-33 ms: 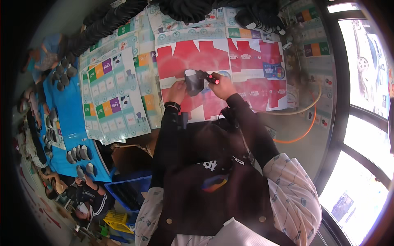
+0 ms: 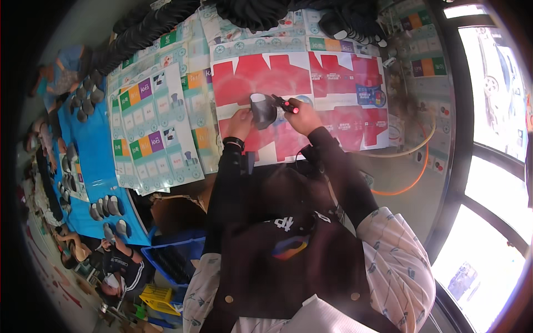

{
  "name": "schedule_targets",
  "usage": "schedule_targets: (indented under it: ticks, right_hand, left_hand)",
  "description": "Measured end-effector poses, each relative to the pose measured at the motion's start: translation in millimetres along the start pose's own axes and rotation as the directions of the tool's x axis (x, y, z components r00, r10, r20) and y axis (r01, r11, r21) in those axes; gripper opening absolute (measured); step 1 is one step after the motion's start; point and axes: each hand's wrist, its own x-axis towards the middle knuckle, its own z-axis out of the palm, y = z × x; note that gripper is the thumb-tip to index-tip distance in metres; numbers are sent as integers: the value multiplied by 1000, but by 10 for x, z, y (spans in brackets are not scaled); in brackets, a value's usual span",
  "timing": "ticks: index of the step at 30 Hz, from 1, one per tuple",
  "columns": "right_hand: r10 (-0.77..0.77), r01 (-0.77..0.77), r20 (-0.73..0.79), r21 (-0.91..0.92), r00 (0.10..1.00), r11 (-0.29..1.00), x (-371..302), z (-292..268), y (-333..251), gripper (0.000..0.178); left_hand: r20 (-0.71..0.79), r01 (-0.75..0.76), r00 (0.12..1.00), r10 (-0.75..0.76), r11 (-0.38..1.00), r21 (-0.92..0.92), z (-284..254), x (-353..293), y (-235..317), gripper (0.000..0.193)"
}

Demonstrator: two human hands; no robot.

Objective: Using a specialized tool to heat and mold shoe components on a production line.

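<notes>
While the left hand (image 2: 240, 124) gripped a dark grey, curved piece with a white patch (image 2: 263, 114) over a red-and-white printed sheet (image 2: 261, 77) toward the near edge of the paper-covered counter (image 2: 244, 50), the right hand (image 2: 305, 117) clasped a black, red-ended tool (image 2: 287, 104) just beside it.

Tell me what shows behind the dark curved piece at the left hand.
The red-and-white printed sheet shows around the dark curved piece. The piece and left hand hide the area directly behind, so any print there cannot be seen.
</notes>
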Motion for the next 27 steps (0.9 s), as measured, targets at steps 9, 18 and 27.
schedule_targets:
  ticks: [9, 18, 27]
  right_hand:
    - [-2, 3, 36, -13, 999, 1000, 8, -79, 21, 20]
    - [36, -43, 176, 39, 984, 998, -92, -5, 205, 25]
    - [-27, 10, 210, 83, 977, 997, 0, -35, 251, 25]
  left_hand:
    - [-42, -53, 998, 52, 998, -39, 92, 36, 57, 33]
    - [0, 46, 999, -46, 996, -75, 48, 17, 147, 28]
    - [-5, 99, 995, -100, 986, -136, 46, 9, 136, 28]
